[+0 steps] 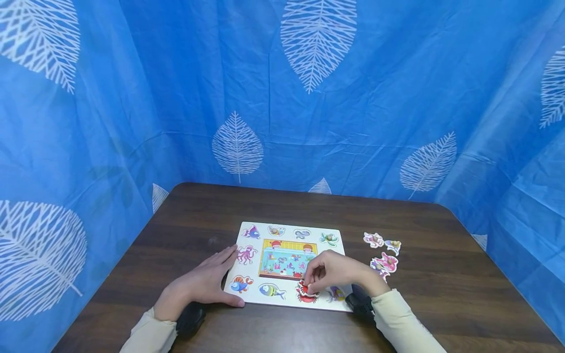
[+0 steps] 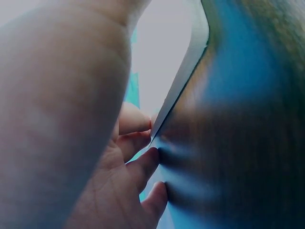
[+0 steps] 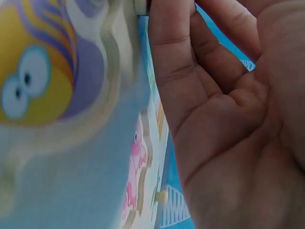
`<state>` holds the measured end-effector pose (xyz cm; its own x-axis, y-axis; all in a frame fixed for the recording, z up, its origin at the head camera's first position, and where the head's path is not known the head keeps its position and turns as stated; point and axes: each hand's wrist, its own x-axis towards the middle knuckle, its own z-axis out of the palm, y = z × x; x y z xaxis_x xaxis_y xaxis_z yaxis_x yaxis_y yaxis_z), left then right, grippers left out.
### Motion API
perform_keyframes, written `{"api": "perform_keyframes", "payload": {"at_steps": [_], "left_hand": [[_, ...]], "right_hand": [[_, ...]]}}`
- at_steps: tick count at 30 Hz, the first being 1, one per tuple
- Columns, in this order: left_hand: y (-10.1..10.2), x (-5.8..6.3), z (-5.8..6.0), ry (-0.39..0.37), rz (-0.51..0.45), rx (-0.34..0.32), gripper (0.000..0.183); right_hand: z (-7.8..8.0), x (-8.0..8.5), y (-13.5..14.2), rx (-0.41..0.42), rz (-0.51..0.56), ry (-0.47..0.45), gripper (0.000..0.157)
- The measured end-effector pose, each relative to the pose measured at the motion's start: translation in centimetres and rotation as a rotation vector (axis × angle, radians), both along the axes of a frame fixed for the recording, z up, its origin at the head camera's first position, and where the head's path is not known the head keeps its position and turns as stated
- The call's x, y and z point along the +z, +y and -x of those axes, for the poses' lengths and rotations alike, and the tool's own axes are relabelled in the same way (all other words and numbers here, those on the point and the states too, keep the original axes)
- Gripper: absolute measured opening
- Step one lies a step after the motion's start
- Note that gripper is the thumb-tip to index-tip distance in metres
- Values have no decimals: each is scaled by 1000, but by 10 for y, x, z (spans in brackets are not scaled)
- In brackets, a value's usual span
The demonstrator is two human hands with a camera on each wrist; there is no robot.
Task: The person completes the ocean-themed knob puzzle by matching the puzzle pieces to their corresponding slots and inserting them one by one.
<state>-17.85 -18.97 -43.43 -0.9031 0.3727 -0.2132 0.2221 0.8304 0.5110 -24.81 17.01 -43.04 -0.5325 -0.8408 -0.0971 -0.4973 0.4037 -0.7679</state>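
Observation:
A white wooden puzzle board [image 1: 248, 296] with sea-animal pictures around a central aquarium scene lies on the table. My left hand [image 1: 200, 282] spans its left side, fingertips at the left edge and thumb by the front corner. In the left wrist view, the fingers [image 2: 145, 164] touch the board's edge. Over the front of the board, my right hand [image 1: 337, 272] pinches a red crab puzzle piece [image 1: 302, 289], held at the red crab picture. Whether the piece lies flat in its recess cannot be told. The right wrist view shows the palm [image 3: 224, 129] beside the board.
Several loose puzzle pieces [image 1: 388, 262] lie in a cluster on the table right of the board. The dark wooden table [image 1: 212, 211] is enclosed by blue curtains [image 1: 273, 98] with white leaf prints. A yellow-and-purple fish picture [image 3: 43, 71] is near the right wrist.

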Motion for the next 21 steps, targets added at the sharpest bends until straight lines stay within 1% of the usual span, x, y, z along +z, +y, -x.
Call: {"api": "perform_keyframes", "payload": {"at_steps": [8,13,21], "left_hand": [[0,0,0,0,2,-3,130],[0,1,0,-4,-4,-10,129],[1,3,-1,-9,-3,-6,129]], "right_hand": [[-5,0,-7,46,3,6,5],[-8,1,-10,32,-25,15,9],[-12,2,-14,14,-67,24,11]]}}
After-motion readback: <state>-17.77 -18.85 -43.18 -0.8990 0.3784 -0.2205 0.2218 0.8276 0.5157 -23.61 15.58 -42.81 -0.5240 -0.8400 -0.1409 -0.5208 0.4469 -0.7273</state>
